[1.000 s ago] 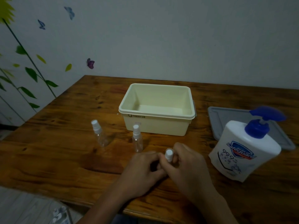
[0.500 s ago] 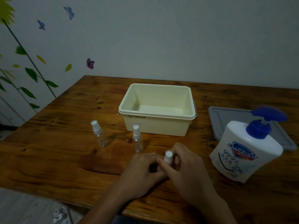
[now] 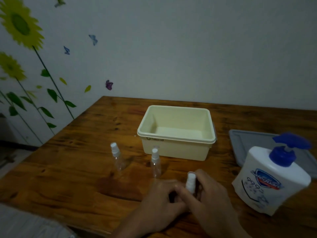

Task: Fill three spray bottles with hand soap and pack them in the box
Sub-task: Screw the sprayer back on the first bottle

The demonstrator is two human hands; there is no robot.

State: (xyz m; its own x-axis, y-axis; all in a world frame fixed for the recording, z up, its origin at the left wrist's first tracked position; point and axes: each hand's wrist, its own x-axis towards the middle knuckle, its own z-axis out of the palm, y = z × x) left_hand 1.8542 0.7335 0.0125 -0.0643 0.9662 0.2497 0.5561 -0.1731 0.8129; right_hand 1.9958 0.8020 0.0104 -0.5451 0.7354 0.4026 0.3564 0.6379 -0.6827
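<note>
A wooden table [image 3: 68, 177] stands against a pale wall with sunflower and butterfly stickers [image 3: 20, 26]. At its near edge both hands work on one spray bottle [image 3: 190, 182]: the left hand [image 3: 163, 196] curls round its body, mostly hidden, while the right hand [image 3: 211, 194] pinches the white sprayer top between thumb and fingers. Compared with a second ago the white top stands higher above the fingers, so I judge the head is being unscrewed and is nearly off, ready for filling. The other two bottles [image 3: 116, 157] [image 3: 155, 162] stand capped and look empty, just in front of the cream box [image 3: 176, 143], which holds nothing. The hand soap [image 3: 272, 179] waits to the right, in front of a grey lid [image 3: 248, 143]
</note>
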